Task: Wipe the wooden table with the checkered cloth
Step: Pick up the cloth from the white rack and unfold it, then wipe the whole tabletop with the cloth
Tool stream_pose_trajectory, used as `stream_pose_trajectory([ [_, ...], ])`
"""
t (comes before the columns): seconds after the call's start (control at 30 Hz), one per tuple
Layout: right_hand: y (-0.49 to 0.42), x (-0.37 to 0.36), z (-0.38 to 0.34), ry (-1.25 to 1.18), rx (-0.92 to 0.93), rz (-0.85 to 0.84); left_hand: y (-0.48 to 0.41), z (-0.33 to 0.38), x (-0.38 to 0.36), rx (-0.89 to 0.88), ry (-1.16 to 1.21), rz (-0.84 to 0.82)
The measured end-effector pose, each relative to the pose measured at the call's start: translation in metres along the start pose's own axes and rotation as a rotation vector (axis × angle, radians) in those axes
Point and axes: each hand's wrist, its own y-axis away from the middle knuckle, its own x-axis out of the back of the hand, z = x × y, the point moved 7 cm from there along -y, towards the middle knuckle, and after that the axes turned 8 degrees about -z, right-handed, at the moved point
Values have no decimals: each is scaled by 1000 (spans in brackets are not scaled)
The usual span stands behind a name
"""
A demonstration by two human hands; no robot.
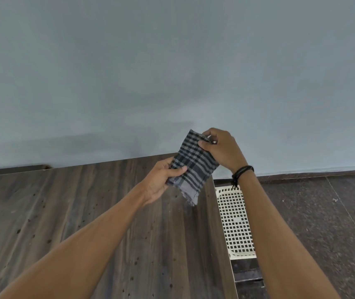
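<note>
The checkered cloth (193, 167), dark with pale stripes, maybe folded, is held above the wooden table (86, 212). The left hand (161, 183) grips its lower side; the right hand (221, 147) pinches its top.

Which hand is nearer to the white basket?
Right. The right hand grips the top of the cloth over the right edge of the table, beside the basket; the left hand grips its lower part, further left over the table.

Cloth (193, 167) top corner inside R grip (221, 148)
</note>
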Motion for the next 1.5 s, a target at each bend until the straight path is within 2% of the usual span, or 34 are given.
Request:
stream_pose_trajectory([
  [0.17, 33, -46, 46, 7, -142, 167, 9, -22, 6, 91, 75, 124],
  [0.2, 41, -60, 55, -59, -178, 155, 9, -27, 5, 120, 76, 143],
  [0.27, 53, -92, 74, -353, -295, 44, 7, -33, 2, 194, 0, 162],
  [0.3, 58, -107, 81, -531, -365, -17, 5, -33, 0, 238, -95, 164],
  [0.37, 64, -125, 85, -839, -449, -96, 1, -22, -3, 293, -471, 177],
  [0.47, 54, -129, 81, -1111, -412, -128, -9, 10, -25, 241, -1108, 110],
  [0.53, 42, -125, 74, -1269, -367, -77, -12, 20, -43, 184, -1287, 55],
  [0.6, 28, -116, 71, -1347, -347, 20, -9, 26, -53, 131, -1291, 59],
  [0.7, 8, -88, 71, -1149, -302, 197, 0, 26, -38, 71, -1005, 166],
  [0.77, 0, -66, 68, -835, -199, 313, 8, 23, -11, 23, -943, 333],
  [0.83, -7, -54, 60, -428, -73, 344, 16, 9, 22, 59, -1022, 484],
  [0.9, -18, -62, 61, 3, -18, 279, 20, -21, 54, 210, -1109, 478],
  [0.97, -29, -84, 80, 384, -72, 131, 25, -54, 79, 374, -1233, 381],
  [1.07, -28, -124, 119, 707, -131, -125, 32, -90, 108, 551, -1388, 255],
  [1.17, -22, -140, 141, 832, -121, -164, 32, -103, 121, 615, -1441, 186],
  [1.33, -21, -152, 138, 817, -157, -187, 26, -111, 128, 642, -1400, 133],
  [1.5, -6, -160, 135, 816, -62, -275, 22, -112, 128, 625, -1357, 159],
])
